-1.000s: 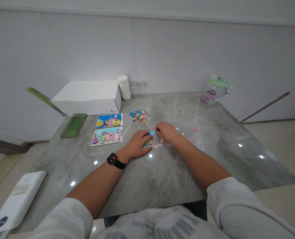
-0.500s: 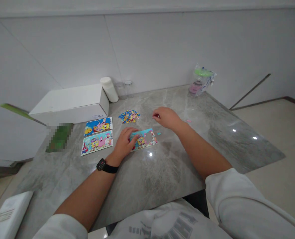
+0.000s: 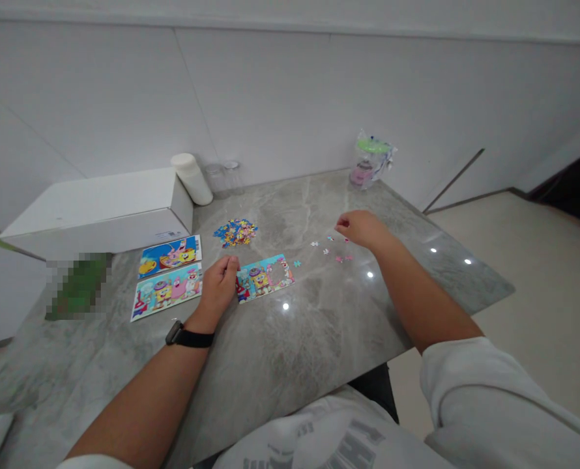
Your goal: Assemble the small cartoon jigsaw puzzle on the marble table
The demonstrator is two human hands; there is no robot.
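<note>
A partly assembled cartoon jigsaw puzzle (image 3: 259, 279) lies flat on the grey table, with a gap showing grey toward its right side. My left hand (image 3: 219, 283) is closed beside the puzzle's left edge, thumb against the curled fingers; anything inside is hidden. To the right, my right hand (image 3: 363, 228) is closed in a pinch just over the table, and I cannot make out what its fingertips hold. Loose pink puzzle pieces (image 3: 339, 259) and pale puzzle pieces (image 3: 314, 243) lie near it. One blue puzzle piece (image 3: 297, 264) sits off the puzzle's right edge.
A pile of mixed puzzle pieces (image 3: 236, 232) lies behind the puzzle. Two picture cards (image 3: 170, 257) are at left, before a white box (image 3: 99, 202). A white bottle (image 3: 192, 179), clear glasses (image 3: 231, 176) and a bagged container (image 3: 371, 163) stand at the back.
My left hand has come off the puzzle to its left edge and closed. My right hand has moved right, uncovering several loose pieces. The view has shifted to the right.
</note>
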